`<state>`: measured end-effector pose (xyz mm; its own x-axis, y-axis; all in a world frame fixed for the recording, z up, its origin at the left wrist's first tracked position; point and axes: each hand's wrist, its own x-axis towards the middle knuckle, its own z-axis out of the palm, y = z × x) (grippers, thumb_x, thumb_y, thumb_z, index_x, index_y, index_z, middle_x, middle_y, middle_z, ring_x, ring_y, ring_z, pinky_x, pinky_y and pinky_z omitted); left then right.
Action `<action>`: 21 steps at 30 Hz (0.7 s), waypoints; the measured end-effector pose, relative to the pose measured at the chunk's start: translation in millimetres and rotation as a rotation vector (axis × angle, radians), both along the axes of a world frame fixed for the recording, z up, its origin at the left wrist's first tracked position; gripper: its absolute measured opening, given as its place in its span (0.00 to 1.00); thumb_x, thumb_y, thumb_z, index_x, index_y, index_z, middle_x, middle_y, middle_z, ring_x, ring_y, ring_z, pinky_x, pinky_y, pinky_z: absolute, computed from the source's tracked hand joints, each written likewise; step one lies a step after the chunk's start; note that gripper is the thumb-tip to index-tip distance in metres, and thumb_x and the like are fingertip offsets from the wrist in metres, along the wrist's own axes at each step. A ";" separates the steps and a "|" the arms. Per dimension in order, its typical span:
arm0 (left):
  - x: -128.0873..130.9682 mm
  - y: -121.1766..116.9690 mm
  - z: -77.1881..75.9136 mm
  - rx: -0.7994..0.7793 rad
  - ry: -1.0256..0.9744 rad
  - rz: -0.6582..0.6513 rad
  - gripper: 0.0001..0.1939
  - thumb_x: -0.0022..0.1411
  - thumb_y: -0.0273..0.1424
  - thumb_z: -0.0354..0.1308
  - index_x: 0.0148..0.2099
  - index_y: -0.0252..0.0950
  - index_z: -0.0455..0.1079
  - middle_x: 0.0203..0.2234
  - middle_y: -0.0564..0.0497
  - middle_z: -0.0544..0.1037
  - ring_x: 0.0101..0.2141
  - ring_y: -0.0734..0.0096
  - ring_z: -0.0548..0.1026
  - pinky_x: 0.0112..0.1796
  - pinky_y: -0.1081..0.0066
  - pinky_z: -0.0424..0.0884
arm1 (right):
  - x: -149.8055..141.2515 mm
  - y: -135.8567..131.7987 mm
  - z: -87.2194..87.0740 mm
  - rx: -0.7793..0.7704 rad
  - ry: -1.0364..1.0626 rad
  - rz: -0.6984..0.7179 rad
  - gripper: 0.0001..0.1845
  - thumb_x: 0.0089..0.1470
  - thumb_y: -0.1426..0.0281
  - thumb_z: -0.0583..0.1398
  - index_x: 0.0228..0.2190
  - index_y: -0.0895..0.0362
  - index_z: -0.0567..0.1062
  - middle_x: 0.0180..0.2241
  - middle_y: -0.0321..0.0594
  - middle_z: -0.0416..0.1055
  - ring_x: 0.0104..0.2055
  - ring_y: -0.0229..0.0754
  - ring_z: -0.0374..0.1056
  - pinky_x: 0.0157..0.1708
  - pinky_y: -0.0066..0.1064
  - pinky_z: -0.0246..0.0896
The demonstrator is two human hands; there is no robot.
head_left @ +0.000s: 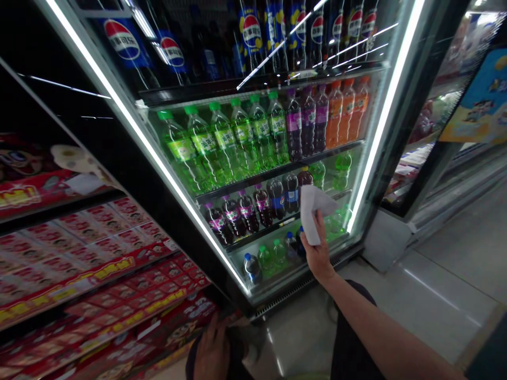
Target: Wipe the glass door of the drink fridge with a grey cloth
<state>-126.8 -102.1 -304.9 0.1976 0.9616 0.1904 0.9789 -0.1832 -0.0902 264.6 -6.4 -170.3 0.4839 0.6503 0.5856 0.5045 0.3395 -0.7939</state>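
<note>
My right hand (318,252) is raised in front of a lit drinks cooler's glass door (273,50), which shows streaks of reflected light. Its fingers close around a folded white cloth (309,211), held at the height of the lower shelves; whether the cloth touches the glass I cannot tell. Down at the lower left, my left hand (214,351) lies over my dark-clad knee, fingers stretched out and dim, with nothing visible in it. Behind the glass stand green soda bottles (224,137), purple bottles (293,126) and orange bottles (335,113).
Large cola bottles (251,31) fill the upper shelf, and small dark bottles (246,211) stand lower down. Shelves of red snack packs (83,264) adjoin on the left. To the right are another refrigerated case (420,132) and a tiled floor (447,269).
</note>
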 end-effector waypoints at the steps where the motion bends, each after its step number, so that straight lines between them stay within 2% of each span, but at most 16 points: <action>1: -12.2 4.1 -5.1 0.046 0.022 0.053 0.22 0.66 0.26 0.45 0.57 0.37 0.73 0.61 0.38 0.73 0.57 0.57 0.75 0.55 0.58 0.75 | -1.4 12.1 9.4 0.059 -0.224 -0.025 0.34 0.61 0.55 0.56 0.64 0.57 0.63 0.71 0.55 0.46 0.73 0.58 0.42 0.69 0.57 0.41; 2: -21.5 6.7 -10.9 0.062 0.030 0.097 0.22 0.67 0.28 0.44 0.56 0.35 0.73 0.61 0.38 0.73 0.56 0.57 0.75 0.54 0.59 0.75 | -4.1 25.0 16.4 0.084 -0.415 -0.057 0.36 0.60 0.56 0.58 0.65 0.56 0.61 0.72 0.55 0.40 0.74 0.61 0.37 0.69 0.61 0.38; 4: -32.0 6.7 -24.3 0.015 0.021 0.161 0.22 0.68 0.28 0.43 0.56 0.33 0.73 0.58 0.39 0.76 0.56 0.59 0.75 0.55 0.60 0.74 | -12.2 51.3 22.4 0.062 -0.670 -0.137 0.39 0.58 0.58 0.61 0.67 0.54 0.58 0.73 0.57 0.34 0.73 0.67 0.34 0.65 0.68 0.38; 7: -33.0 0.2 -43.7 -0.163 -0.012 0.232 0.23 0.67 0.29 0.43 0.56 0.35 0.73 0.58 0.41 0.76 0.56 0.55 0.75 0.56 0.55 0.72 | -28.8 80.2 14.3 -0.032 -0.765 -0.208 0.41 0.57 0.62 0.61 0.68 0.52 0.55 0.72 0.60 0.35 0.71 0.71 0.39 0.59 0.72 0.45; 9: -30.1 -2.7 -50.6 -0.251 -0.042 0.280 0.24 0.68 0.30 0.41 0.56 0.38 0.74 0.60 0.43 0.74 0.57 0.51 0.74 0.56 0.50 0.70 | -40.8 86.6 2.0 -0.067 -0.794 -0.194 0.39 0.57 0.62 0.61 0.67 0.48 0.57 0.71 0.59 0.40 0.69 0.72 0.44 0.57 0.72 0.47; 13: -27.8 1.7 -48.8 -0.312 -0.124 0.322 0.24 0.68 0.34 0.40 0.54 0.37 0.75 0.61 0.44 0.74 0.59 0.51 0.71 0.58 0.51 0.68 | -61.1 78.1 -26.2 -0.047 -0.930 -0.006 0.31 0.60 0.60 0.59 0.63 0.37 0.64 0.68 0.46 0.55 0.63 0.65 0.56 0.59 0.69 0.46; 17: -27.8 8.1 -46.3 -0.299 -0.135 0.302 0.23 0.67 0.33 0.41 0.53 0.39 0.76 0.59 0.45 0.76 0.60 0.54 0.70 0.60 0.51 0.64 | -71.8 71.1 -53.3 0.098 -1.046 0.255 0.30 0.63 0.58 0.57 0.64 0.28 0.59 0.64 0.34 0.64 0.65 0.60 0.55 0.65 0.65 0.39; 19: -26.6 8.6 -47.2 -0.284 -0.128 0.302 0.23 0.67 0.32 0.42 0.52 0.40 0.76 0.59 0.45 0.76 0.60 0.55 0.70 0.60 0.52 0.64 | -74.1 71.9 -67.9 0.139 -1.116 0.416 0.31 0.63 0.61 0.57 0.64 0.29 0.58 0.64 0.32 0.64 0.65 0.56 0.57 0.65 0.62 0.42; 21: -25.0 8.0 -47.7 -0.283 -0.109 0.313 0.22 0.67 0.33 0.43 0.51 0.40 0.77 0.58 0.46 0.76 0.58 0.55 0.71 0.59 0.53 0.65 | -74.8 74.7 -83.4 0.203 -1.219 0.593 0.31 0.62 0.66 0.57 0.64 0.36 0.61 0.61 0.36 0.68 0.62 0.51 0.61 0.64 0.58 0.48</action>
